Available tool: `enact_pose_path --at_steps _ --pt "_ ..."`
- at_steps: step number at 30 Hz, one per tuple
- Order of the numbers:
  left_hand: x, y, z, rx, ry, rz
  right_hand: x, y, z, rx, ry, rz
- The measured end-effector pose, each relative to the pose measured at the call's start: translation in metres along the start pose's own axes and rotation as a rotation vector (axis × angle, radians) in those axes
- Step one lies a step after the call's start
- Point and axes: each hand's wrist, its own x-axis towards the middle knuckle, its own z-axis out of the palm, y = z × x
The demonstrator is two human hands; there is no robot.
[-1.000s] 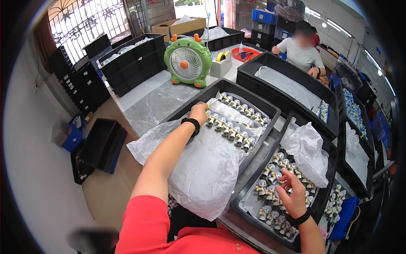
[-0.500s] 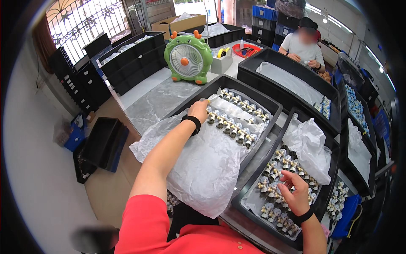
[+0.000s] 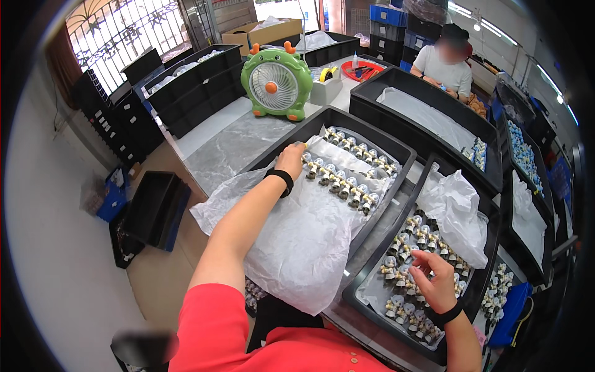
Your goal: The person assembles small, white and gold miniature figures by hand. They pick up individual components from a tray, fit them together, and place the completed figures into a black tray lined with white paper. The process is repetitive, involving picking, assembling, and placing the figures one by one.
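**A:** ok what's that left hand (image 3: 290,159) doing near the middle of the frame?

**B:** It's knuckles-up at the left end of a row of little figurines (image 3: 339,182), in the black tray (image 3: 372,130) at centre. Fingertips are mostly hidden, so I can't tell how tightly they're curled or if they've got hold of anything. There's a tiny yellow bit right by them, too small to make out.

**A:** And the right hand (image 3: 437,284)?

**B:** Lower right of the frame, about half spread. Thumb and fingers are loosely curved with a gap between, and I see nothing gripped. It's over more figurines in a second black tray (image 3: 378,317). Can't say whether the fingertips brush any.

**A:** What's it all made of?

**B:** Figurines look glossy, with rounded clear-ish tops, white and gold middles and dark bases. Trays look like smooth black plastic, long with rounded corners. The white sheet (image 3: 297,251) hanging over the near side of the centre tray is thin and wrinkly like tissue, and there's a crumpled sheet (image 3: 455,211) bunched up in the lower-right one.
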Motion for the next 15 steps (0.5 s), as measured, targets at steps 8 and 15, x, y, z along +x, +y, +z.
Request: enact_pose_path --at_steps 8,15 --pt "-0.008 0.034 -0.021 -0.005 0.015 0.041 0.002 0.001 -0.001 0.01 -0.005 0.013" --pt "-0.019 0.071 -0.023 0.159 -0.416 0.415 0.001 0.005 -0.002 0.0 0.046 0.078"
